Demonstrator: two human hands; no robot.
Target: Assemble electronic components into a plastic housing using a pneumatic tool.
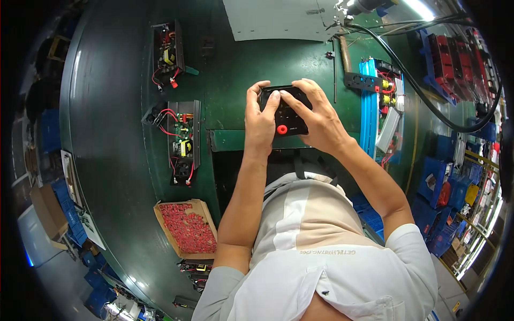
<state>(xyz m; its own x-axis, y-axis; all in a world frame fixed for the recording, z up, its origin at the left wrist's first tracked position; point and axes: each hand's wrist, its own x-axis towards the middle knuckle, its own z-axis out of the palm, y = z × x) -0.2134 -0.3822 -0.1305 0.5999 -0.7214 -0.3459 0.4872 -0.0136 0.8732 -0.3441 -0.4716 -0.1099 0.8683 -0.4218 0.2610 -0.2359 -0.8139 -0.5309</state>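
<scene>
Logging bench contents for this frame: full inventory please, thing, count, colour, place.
black panel: 1, black with a red round button, held in both hands over the bench middle
open units with circuit boards: 2 clear on the bench left, black casings with red wires and yellow parts; more at the near edge, partly hidden
cardboard box: 1, brown, full of small red parts, bench near-left
blue unit: 1, blue rails with a black plate on it, right of the hands
grey sheet: 1, bench far side
black cable: 1, curving across the right
blue crates: several, floor at right
bench: 1, dark green
left hand: on the panel's left side
right hand: on the panel's right side
</scene>
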